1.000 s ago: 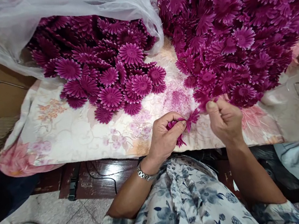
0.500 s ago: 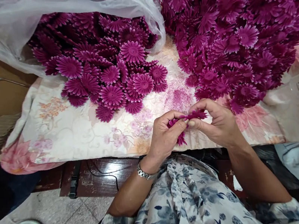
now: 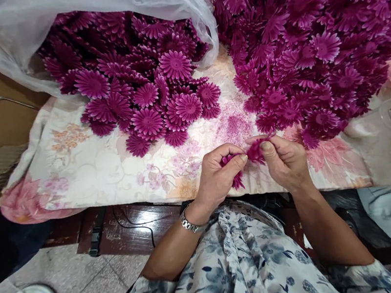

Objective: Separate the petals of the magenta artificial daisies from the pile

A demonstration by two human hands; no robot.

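left hand [image 3: 218, 173]: pinching magenta flowers [image 3: 255, 152] | right hand [image 3: 287, 160]: gripping likewise | flowers: between hands

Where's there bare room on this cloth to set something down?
Widest: the cloth left of the left hand, in front of the plastic bag and its loose flowers. A narrow speckled strip separates those from the flower pile at right. The bag's mouth and that pile are crowded.
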